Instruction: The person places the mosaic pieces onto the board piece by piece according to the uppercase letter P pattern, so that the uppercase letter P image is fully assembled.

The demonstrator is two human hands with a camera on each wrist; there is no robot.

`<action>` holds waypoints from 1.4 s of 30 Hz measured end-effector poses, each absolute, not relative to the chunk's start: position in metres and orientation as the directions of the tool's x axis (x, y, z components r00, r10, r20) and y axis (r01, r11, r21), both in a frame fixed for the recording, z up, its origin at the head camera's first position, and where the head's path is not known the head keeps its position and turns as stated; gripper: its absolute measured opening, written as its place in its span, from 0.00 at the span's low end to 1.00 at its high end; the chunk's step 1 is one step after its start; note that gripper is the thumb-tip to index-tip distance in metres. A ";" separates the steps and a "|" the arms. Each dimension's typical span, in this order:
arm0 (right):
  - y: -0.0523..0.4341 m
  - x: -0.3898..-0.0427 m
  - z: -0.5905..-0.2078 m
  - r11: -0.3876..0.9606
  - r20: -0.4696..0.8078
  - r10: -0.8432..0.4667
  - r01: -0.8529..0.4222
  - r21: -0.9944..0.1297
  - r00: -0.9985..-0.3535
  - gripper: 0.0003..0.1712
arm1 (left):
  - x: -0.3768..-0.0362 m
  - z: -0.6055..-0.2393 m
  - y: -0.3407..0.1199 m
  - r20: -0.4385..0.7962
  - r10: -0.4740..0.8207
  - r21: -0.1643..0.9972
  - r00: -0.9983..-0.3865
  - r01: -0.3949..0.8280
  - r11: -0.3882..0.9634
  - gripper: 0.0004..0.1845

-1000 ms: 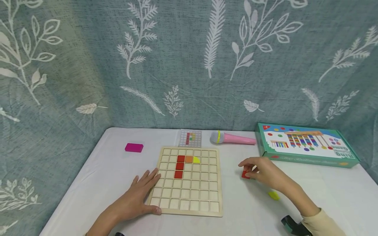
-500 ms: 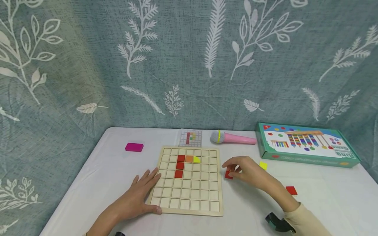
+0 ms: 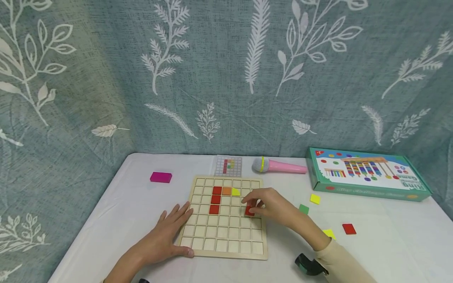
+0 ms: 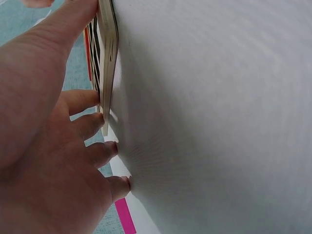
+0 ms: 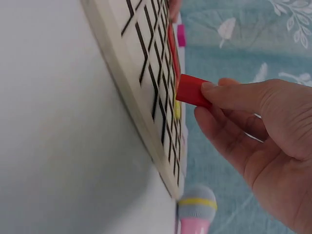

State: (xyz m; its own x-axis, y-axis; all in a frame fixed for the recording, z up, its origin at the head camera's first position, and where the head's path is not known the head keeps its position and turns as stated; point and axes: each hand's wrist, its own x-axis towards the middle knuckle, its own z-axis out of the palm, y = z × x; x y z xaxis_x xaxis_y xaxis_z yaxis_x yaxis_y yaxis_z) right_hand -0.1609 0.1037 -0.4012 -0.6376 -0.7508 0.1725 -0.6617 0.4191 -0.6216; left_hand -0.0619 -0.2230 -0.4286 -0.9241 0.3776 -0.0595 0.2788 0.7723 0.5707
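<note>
Fingers of the right hand (image 3: 273,204) are pinching a flat red tile (image 3: 249,211) over the right columns of the pale wooden grid board (image 3: 233,232), red three-tile column (image 3: 214,199) lying leftward, left hand (image 3: 161,239) resting spread-fingered at the left edge.

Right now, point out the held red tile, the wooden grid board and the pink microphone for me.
Held red tile (image 5: 190,89), right wrist view: its flat face.
Wooden grid board (image 3: 222,220), head view: a bare square near its middle.
Pink microphone (image 3: 281,165), head view: its handle.
</note>
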 end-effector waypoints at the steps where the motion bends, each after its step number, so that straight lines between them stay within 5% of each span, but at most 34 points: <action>1: 0.099 -0.160 -0.401 0.413 0.172 -0.755 -0.662 -0.625 -0.633 0.14 | -0.062 -0.428 -0.223 -0.059 0.377 0.571 -0.924 0.278 0.772 0.61; 19: 0.033 -0.154 -0.403 0.322 0.137 -0.798 -0.608 -0.726 -0.587 0.13 | -0.064 -0.426 -0.219 -0.096 0.359 0.562 -0.928 0.248 0.789 0.61; 42: 0.006 -0.154 -0.418 0.428 0.078 -0.775 -0.611 -0.666 -0.628 0.13 | -0.062 -0.425 -0.221 -0.079 0.367 0.573 -0.927 0.259 0.778 0.61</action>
State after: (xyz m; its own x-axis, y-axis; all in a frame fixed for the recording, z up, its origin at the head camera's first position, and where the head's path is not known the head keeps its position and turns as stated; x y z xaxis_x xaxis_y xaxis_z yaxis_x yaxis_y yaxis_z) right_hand -0.1536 0.0063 -0.4184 -0.6277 -0.7746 0.0777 -0.6111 0.4285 -0.6656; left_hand -0.0618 -0.2210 -0.4248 -0.9269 0.3668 -0.0788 0.2590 0.7777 0.5728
